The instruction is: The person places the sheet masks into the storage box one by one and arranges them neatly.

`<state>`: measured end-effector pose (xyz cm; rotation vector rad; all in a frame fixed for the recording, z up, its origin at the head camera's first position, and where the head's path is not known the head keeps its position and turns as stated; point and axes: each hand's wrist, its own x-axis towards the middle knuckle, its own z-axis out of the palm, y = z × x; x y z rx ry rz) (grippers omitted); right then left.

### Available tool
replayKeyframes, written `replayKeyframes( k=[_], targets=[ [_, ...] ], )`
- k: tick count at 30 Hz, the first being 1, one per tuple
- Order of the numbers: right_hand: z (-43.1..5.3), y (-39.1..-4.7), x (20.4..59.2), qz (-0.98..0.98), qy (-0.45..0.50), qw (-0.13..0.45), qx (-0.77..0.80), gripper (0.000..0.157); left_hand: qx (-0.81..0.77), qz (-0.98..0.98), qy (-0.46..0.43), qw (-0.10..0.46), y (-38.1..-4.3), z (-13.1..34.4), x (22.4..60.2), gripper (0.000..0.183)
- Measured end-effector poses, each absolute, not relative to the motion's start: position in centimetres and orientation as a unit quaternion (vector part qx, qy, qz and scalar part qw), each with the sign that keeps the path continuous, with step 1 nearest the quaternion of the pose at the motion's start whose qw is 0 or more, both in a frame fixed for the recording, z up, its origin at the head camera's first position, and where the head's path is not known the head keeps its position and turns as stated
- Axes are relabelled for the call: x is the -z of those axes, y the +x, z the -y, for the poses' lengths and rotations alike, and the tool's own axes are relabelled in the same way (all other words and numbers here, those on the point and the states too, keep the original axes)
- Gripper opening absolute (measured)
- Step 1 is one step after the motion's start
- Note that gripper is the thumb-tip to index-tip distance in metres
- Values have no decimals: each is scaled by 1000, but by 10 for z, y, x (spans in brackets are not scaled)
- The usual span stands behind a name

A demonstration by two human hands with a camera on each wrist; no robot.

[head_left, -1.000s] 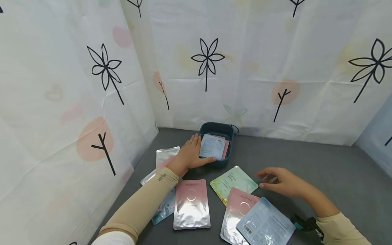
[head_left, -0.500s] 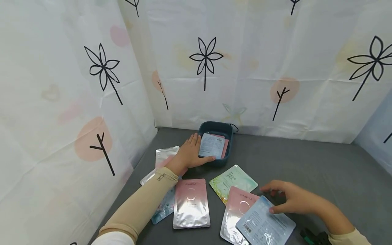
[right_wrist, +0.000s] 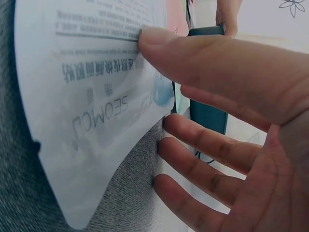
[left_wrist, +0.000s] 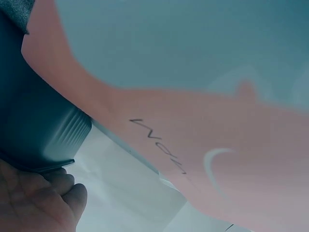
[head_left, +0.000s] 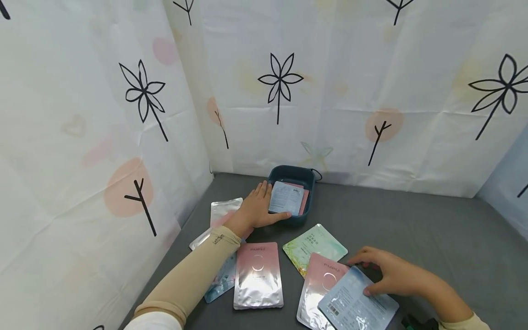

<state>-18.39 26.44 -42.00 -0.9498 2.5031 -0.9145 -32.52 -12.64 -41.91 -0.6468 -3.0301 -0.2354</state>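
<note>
My left hand (head_left: 260, 208) rests on the left side of a dark teal bin (head_left: 294, 221), fingers straight and thumb along its front rim. Inside the bin lie a pale blue sheet mask packet (head_left: 286, 198) and pink ones. At the right, my right hand (head_left: 392, 275) touches a light blue sheet mask packet (head_left: 356, 305) with its thumb. In the right wrist view, that packet (right_wrist: 96, 92) lies under the thumb; the other fingers are spread beyond its edge, not curled round it. A pink and silver packet (head_left: 317, 291) lies partly beneath it.
A green packet (head_left: 315, 243) lies behind the right-hand pile. Another pink and silver packet (head_left: 258, 275) is at the middle front. Beside it, the left forearm partly covers a blue packet (head_left: 224, 277) and silver-pink ones (head_left: 224, 208). Patterned white cloth (head_left: 338, 91) encloses the grey table.
My right hand has moved toward me from beside the green packet to the light blue packet, and its thumb has come down on it. The left hand has stayed on the bin.
</note>
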Motion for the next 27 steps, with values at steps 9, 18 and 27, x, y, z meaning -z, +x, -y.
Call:
replayKeyframes(
  k=[9,18,27],
  targets=[
    [-263,-183,420,-872,-327,169,323,48,73,975,-210,17,-325,126,420,120],
    [-262,-185,421,-871,-340,147,324,32,79,975,-206,16,-324,126,416,120],
    [-264,-188,428,-844,-375,140,358,31,76,976,-205,15,-324,126,417,120]
  ],
)
